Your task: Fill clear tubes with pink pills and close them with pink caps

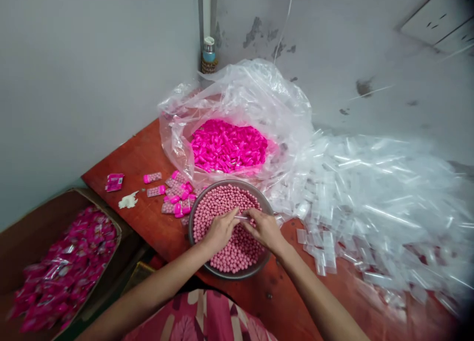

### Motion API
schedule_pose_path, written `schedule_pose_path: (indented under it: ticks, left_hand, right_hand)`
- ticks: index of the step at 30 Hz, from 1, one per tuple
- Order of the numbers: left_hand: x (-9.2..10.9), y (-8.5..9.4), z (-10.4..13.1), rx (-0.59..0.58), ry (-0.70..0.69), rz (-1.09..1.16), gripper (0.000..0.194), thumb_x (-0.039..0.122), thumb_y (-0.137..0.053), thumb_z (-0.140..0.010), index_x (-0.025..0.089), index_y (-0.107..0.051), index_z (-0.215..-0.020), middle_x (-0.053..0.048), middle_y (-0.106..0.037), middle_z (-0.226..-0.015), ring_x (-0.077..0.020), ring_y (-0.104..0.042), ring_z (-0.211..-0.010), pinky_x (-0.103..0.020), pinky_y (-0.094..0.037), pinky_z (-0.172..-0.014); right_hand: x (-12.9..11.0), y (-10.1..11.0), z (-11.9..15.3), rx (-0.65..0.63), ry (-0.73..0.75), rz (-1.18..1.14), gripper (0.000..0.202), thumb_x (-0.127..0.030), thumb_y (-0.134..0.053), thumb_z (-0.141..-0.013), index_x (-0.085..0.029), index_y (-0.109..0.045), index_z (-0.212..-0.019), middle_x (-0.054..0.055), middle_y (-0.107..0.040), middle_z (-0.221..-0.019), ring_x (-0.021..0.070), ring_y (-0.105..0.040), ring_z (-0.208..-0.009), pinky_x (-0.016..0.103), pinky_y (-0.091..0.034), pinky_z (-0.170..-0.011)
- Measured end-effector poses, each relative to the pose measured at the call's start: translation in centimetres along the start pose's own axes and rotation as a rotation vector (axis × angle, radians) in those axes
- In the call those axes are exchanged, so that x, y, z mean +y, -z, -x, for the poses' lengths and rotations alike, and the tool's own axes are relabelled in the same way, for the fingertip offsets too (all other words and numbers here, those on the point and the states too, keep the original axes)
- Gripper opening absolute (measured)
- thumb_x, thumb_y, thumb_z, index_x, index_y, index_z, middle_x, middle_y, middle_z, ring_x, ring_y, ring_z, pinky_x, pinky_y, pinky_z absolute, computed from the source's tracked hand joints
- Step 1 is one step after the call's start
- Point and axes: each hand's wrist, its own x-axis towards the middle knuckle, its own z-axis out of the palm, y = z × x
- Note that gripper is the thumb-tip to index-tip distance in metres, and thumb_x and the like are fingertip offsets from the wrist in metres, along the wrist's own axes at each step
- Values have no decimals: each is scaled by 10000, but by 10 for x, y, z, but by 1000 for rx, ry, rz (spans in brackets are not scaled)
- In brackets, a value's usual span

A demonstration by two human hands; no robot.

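Note:
Both hands meet above a round metal bowl (pixel 272 262) full of small pink balls (pixel 229 259). Between the fingertips of my left hand (pixel 221 231) and my right hand (pixel 263 229) lies a small clear container (pixel 241 217), pinched at both ends. Whether anything is inside it is too small to tell. Just left of the bowl sit several small clear bottles (pixel 177 190) with pink caps, filled with pink balls. Behind the bowl, a large open plastic bag (pixel 289 104) holds a heap of bright pink caps (pixel 227 148).
Many clear empty containers (pixel 370 197) are piled across the right of the red table (pixel 144 148). A pink packet (pixel 114 182) and a white scrap (pixel 128 200) lie at the left. Below stands a box of pink packets (pixel 70 262). A flask (pixel 209 52) is in the back corner.

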Motion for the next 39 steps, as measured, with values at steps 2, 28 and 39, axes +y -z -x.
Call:
schedule_pose_path:
  ticks: [2, 28, 39]
  left_hand:
    - [3, -6, 2, 0, 76, 57, 371, 267, -388, -844, 164, -488, -1186, -93, -651, -998, -192, -613, -858, -329, -473, -770]
    - [-40, 61, 27, 223, 234, 159, 334, 266, -479, -787, 190, -558, -1102, -63, -621, -1069, -176, -580, -962, -301, -447, -858]
    - [-27, 21, 10, 44, 355, 734, 301, 295, -546, -736, 149, -604, -993, -68, -636, -987, -195, -607, -863, -333, -510, -735]
  right_hand:
    - [-3, -9, 5, 147, -82, -374, 208, -328, -523, -768, -184, -533, -918, 31, -607, -835, 147, -565, -719, 257, -437, -657]
    - [-19, -87, -50, -117, 18, -391, 142, -195, -466, -785, -180, -483, -925, 15, -585, -839, 130, -560, -750, 246, -450, -667]
    - [-26, -47, -19, 47, -117, -892, 241, -290, -611, -698, -215, -515, -906, -15, -553, -802, 128, -532, -708, 249, -447, -645]
